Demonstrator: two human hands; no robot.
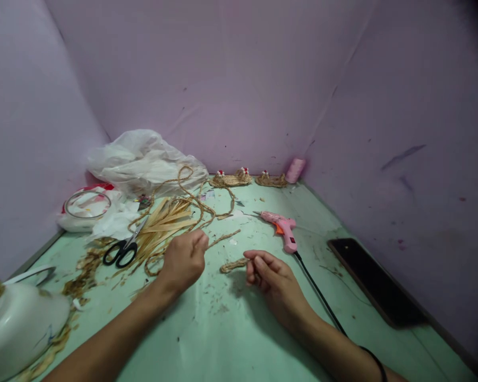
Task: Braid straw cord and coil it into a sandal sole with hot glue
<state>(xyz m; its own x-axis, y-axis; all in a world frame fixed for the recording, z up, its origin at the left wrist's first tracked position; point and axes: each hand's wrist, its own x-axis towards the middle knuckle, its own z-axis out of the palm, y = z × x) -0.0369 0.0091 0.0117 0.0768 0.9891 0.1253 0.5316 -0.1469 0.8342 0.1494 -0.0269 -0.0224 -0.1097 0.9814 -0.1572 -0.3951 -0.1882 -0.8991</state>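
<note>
My left hand (185, 257) is closed in a fist around a thin twisted rope (225, 239). One end of the rope sticks out to the right, and its long part loops away behind the fist. With bent fingers my right hand (273, 278) pinches a short, flat piece of coiled rope (233, 266), whose rounded end points left. Beyond the right hand lies a pink glue gun (281, 227) on its side, nozzle to the left. Black-handled scissors (121, 252) rest left of my left hand, beside dry fibre strips (163, 223).
Small woven sandals (231, 180) with red and white decorations sit by the back wall, near a pink thread spool (295, 170). A plastic bag (143, 159) fills the back left. A phone (372, 281) lies right; a white pot-like container (27, 323) stands front left. A black cord (321, 294) runs beside my right arm.
</note>
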